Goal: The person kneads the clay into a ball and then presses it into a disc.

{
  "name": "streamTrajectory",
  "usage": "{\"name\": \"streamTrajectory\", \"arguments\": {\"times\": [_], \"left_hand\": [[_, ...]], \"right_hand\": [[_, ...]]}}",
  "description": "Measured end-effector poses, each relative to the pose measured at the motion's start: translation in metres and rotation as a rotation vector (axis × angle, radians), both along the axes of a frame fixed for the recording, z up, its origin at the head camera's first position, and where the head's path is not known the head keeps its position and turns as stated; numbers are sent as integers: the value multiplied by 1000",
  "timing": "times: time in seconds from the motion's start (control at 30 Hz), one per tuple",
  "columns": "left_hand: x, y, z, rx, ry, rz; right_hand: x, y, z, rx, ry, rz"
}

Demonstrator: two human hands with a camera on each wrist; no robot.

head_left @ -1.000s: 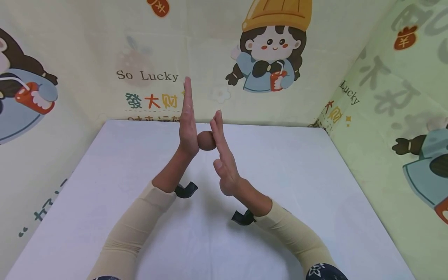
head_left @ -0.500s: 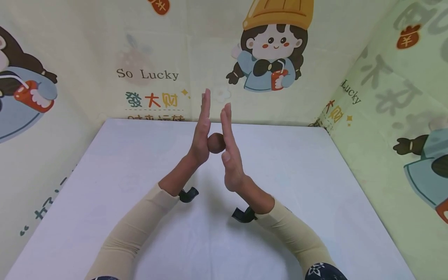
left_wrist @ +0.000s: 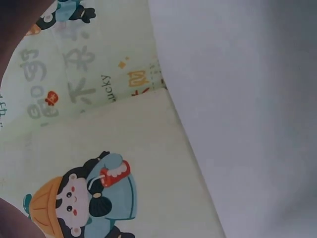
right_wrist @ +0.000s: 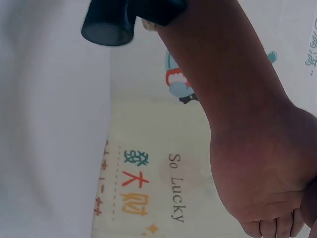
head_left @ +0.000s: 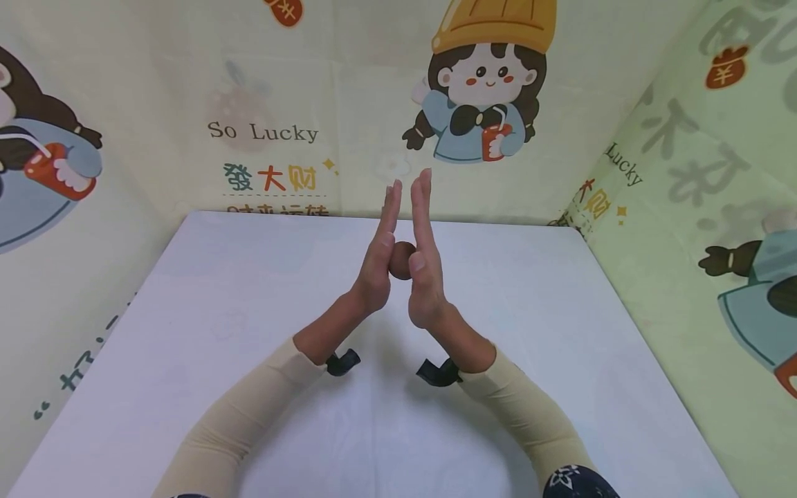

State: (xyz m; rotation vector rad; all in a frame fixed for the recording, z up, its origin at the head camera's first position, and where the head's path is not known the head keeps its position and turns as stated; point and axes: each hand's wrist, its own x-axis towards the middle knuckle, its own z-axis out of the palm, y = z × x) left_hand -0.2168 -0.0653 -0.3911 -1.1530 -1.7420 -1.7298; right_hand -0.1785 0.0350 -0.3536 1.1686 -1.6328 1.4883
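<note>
Above the white counter (head_left: 187,304), a brown ball (head_left: 399,261) sat between left hand (head_left: 376,266) and right hand (head_left: 427,280), touching both. Left hand: flat, fingers straight and pointing up and away. Right hand: likewise flat, fingers straight, thumb overlapping the ball's near side. Neither had fingers curled; the ball was pressed between the two. Beige sleeves (head_left: 236,408), black wrist mounts (head_left: 437,373). Head view alone took in both hands together.

Right wrist view gave the left palm (right_wrist: 257,168) face-on, with forearm (right_wrist: 223,69); a dark rounded edge (right_wrist: 311,204) at its right border was too cropped to name. Left wrist view caught counter and patterned cloth (left_wrist: 148,134) sideways, plus a teal bobble (left_wrist: 26,204) atop the orange hat (left_wrist: 45,208), cut off in head view.
</note>
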Motion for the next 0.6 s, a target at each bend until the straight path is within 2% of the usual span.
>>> {"name": "streamTrajectory", "arguments": {"times": [0.23,0.6], "left_hand": [[7,4,1,0,28,-17],[20,7,6,11,57,8]], "right_hand": [[-8,3,5,-16,66,-41],[-17,7,4,-20,82,-47]]}}
